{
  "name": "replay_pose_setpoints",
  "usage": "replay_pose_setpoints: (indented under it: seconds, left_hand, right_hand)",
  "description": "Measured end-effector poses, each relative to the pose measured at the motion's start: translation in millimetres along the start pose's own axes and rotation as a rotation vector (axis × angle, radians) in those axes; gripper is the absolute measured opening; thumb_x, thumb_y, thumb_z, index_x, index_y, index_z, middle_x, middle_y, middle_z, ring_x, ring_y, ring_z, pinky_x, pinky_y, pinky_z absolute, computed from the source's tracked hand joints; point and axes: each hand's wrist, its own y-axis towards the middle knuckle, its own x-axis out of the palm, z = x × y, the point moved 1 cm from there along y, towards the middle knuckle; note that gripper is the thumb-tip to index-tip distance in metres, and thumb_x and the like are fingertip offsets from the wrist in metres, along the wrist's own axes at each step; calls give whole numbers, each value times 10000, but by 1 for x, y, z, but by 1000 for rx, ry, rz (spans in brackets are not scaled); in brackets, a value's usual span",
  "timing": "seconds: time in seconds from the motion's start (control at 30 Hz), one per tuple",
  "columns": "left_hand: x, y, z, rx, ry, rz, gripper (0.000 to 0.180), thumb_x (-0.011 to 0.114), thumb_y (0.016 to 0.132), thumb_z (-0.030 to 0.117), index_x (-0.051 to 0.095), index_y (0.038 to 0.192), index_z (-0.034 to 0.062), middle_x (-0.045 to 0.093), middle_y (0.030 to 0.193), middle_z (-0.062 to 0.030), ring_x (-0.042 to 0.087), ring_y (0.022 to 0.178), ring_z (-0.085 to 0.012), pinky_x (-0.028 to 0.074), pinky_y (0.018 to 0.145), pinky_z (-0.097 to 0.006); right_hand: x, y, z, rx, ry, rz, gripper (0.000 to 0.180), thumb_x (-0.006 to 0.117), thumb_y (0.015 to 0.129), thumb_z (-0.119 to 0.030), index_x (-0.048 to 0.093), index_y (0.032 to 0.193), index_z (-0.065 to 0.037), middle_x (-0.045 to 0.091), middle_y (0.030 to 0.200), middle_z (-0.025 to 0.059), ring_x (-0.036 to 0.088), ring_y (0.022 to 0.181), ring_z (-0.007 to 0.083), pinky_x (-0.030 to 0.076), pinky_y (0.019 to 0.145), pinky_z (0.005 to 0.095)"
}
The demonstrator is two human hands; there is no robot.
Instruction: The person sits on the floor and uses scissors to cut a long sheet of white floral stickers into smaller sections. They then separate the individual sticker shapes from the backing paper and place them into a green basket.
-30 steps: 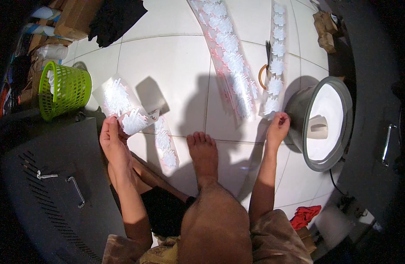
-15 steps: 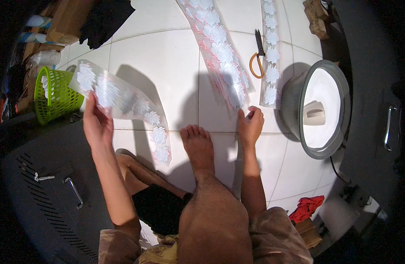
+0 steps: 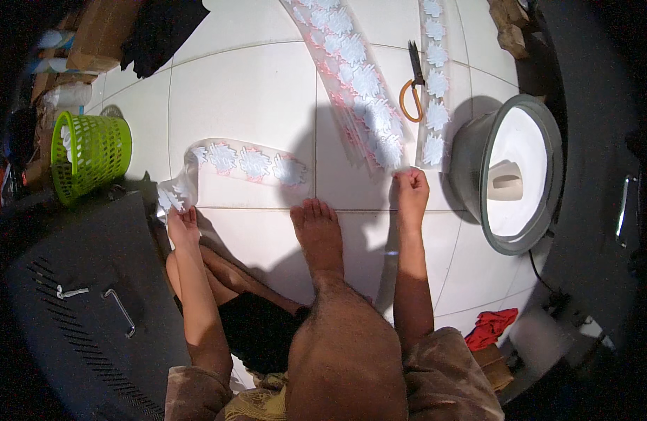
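Observation:
My left hand (image 3: pixel 183 223) pinches one end of a clear plastic strip (image 3: pixel 254 163) printed with a row of white, flower-like shapes. That strip bends upward from my fingers, and its other end stretches to the right over the floor. Several similar strips lie stacked, with red edging, in a long pile (image 3: pixel 355 77) at the upper middle. At the pile's near end my right hand (image 3: pixel 412 193) has its fingertips pinched on a corner of the plastic, partly hidden by the fingers. A single narrow flower strip (image 3: pixel 436 84) lies to the right of the pile.
Scissors (image 3: pixel 412 91) with orange handles lie between the pile and the narrow strip. On the right stands a grey bowl-shaped lamp or basin (image 3: pixel 488 175) with a white inside. A green basket (image 3: pixel 91 154) is at the left, near a dark cabinet (image 3: pixel 91 259). My bare foot (image 3: pixel 318 235) rests on the tiles.
My left hand has lowered, and the strip's free part has swung from hanging down to lying out rightward. My right fingers have drawn together at the pile's end.

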Motion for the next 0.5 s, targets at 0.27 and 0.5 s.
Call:
replay_pose_setpoints:
  seconds: [0.27, 0.5]
  left_hand:
    - [15, -97, -20, 182, 358, 181, 432, 558, 1027, 350, 471, 1318, 44, 523, 1188, -91, 510, 1036, -198, 414, 904, -367]
    - [117, -184, -34, 1183, 1162, -196, 649, 603, 983, 233, 304, 1496, -30, 324, 1553, -264, 329, 1439, -407, 211, 1196, -521]
  right_hand:
    - [5, 0, -1, 63, 121, -2, 39, 617, 945, -69, 589, 918, -67, 594, 837, -27, 464, 718, 53, 392, 673, 213]
    - [6, 4, 5, -58, 121, -19, 47, 625, 951, -88, 602, 924, -57, 602, 849, -25, 489, 754, 56, 400, 709, 216]
